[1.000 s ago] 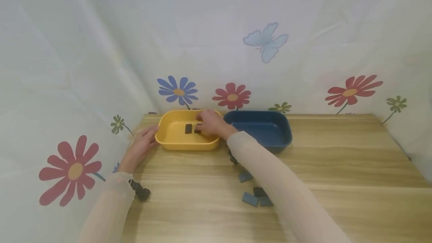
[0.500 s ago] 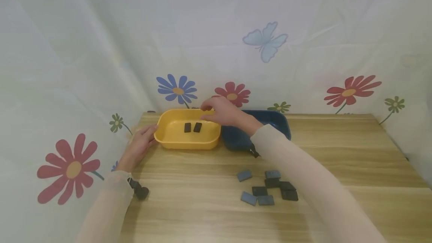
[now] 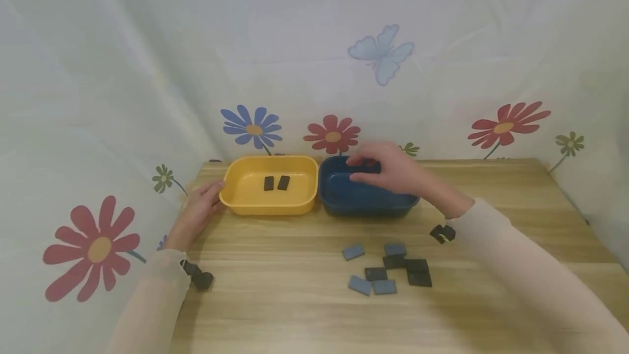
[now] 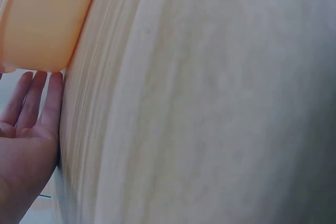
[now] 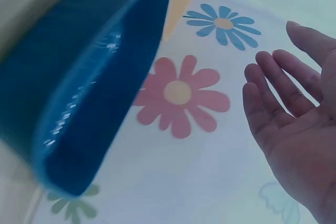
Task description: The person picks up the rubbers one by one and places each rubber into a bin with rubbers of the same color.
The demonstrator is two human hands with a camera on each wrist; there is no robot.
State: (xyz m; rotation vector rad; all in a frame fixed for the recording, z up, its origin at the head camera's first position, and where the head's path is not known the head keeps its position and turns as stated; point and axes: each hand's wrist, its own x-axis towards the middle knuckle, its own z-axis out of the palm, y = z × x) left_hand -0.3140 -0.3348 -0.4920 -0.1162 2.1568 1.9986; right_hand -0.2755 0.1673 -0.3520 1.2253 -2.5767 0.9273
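Observation:
My left hand point(image 3: 200, 207) rests at the left end of a yellow plastic basin point(image 3: 270, 210). In the left wrist view its straight fingertips touch the basin's end wall point(image 4: 44, 19). Two black rectangular tiles point(image 3: 268, 183) lie side by side on the basin's floor. Over the blue basin point(image 3: 363, 205), which stands just right of the yellow one, hovers my right hand point(image 3: 388, 168), its fingers and thumb apart and holding nothing. The right wrist view shows that empty palm point(image 5: 299, 135) beside the blue basin point(image 5: 100, 93).
Loose tiles lie on the wooden table point(image 3: 275, 299) in front of the blue basin, several blue-grey point(image 3: 385, 287) and several black point(image 3: 419, 278). A white cloth printed with flowers point(image 3: 332, 136) hangs right behind the basins and along the left side.
My right hand has let go of the second black tile inside the yellow basin, risen and moved right over the blue basin. The left hand stays at the yellow basin.

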